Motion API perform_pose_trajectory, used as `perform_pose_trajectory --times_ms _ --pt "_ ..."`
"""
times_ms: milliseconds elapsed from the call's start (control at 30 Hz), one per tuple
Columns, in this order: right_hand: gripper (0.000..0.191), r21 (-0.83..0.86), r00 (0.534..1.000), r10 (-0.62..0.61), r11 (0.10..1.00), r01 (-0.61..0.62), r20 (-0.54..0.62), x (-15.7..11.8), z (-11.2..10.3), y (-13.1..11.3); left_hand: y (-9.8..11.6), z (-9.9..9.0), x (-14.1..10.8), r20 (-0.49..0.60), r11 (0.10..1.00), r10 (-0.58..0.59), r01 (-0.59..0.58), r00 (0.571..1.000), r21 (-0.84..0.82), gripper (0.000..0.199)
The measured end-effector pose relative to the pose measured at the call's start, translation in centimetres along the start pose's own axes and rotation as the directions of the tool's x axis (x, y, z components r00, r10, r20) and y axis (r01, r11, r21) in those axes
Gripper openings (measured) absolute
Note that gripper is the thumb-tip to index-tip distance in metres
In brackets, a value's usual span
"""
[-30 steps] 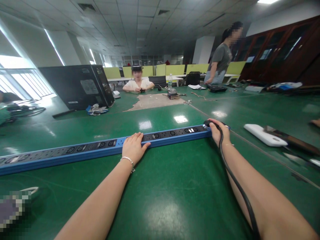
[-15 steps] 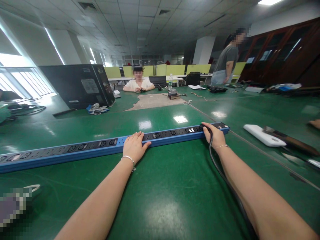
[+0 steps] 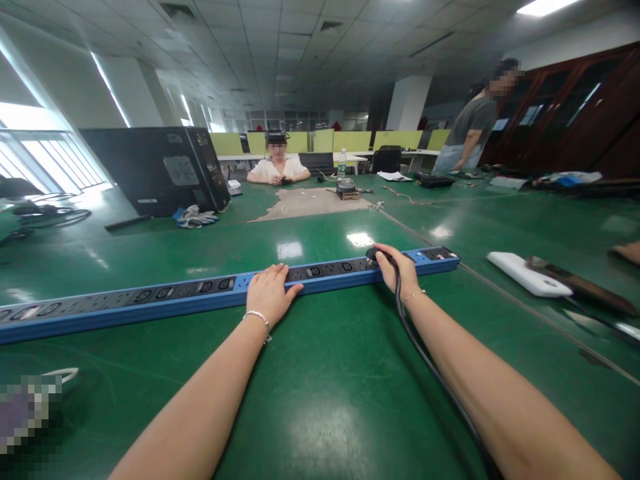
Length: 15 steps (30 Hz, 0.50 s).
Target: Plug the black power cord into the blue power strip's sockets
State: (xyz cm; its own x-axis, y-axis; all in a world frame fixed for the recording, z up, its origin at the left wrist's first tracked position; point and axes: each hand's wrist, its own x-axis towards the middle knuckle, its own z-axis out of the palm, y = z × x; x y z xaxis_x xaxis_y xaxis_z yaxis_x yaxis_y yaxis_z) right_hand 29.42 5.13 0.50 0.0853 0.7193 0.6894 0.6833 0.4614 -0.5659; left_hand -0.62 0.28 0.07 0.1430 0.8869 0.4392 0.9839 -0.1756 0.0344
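Observation:
A long blue and black power strip [image 3: 180,301] with several sockets lies across the green table. My left hand [image 3: 270,293] lies over the strip near its middle, fingers on top and thumb along the front side, gripping it. In my right hand [image 3: 399,269], fingers closed, is a black power plug [image 3: 373,254] with its metal prongs showing. The plug is just above the sockets, right of my left hand; its prongs are out of the strip. From the plug a black cable [image 3: 425,353] hangs down beside my right forearm.
To the right lie a white device [image 3: 527,273] and a dark object [image 3: 583,285]. A black computer case [image 3: 155,170] and gloves [image 3: 195,217] are at left. Across the table sits a person [image 3: 279,168]; another person [image 3: 473,127] stands at back right.
My right hand has moved left along the power strip with the plug, whose prongs now show. My left hand has stayed put. The standing person has shifted right.

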Motion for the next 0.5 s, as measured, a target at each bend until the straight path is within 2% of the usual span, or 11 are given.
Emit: perform_pose_trajectory --times_ms 167,400,500 --pt "0.034 -0.114 0.998 0.011 0.993 -0.005 0.057 -0.4 0.8 -2.0 0.0 0.1 0.0 -0.011 1.000 0.006 -0.006 1.000 -0.007 0.059" --pt "0.034 -0.349 0.990 0.051 0.937 -0.001 0.135 -0.9 0.8 -3.1 0.0 0.1 0.0 -0.011 1.000 0.001 -0.001 1.000 -0.013 0.059" --pt "0.033 -0.419 0.988 -0.014 0.905 0.077 0.152 -1.3 1.0 -3.3 0.1 0.1 0.0 -0.019 1.000 0.006 -0.007 1.000 -0.015 0.058"
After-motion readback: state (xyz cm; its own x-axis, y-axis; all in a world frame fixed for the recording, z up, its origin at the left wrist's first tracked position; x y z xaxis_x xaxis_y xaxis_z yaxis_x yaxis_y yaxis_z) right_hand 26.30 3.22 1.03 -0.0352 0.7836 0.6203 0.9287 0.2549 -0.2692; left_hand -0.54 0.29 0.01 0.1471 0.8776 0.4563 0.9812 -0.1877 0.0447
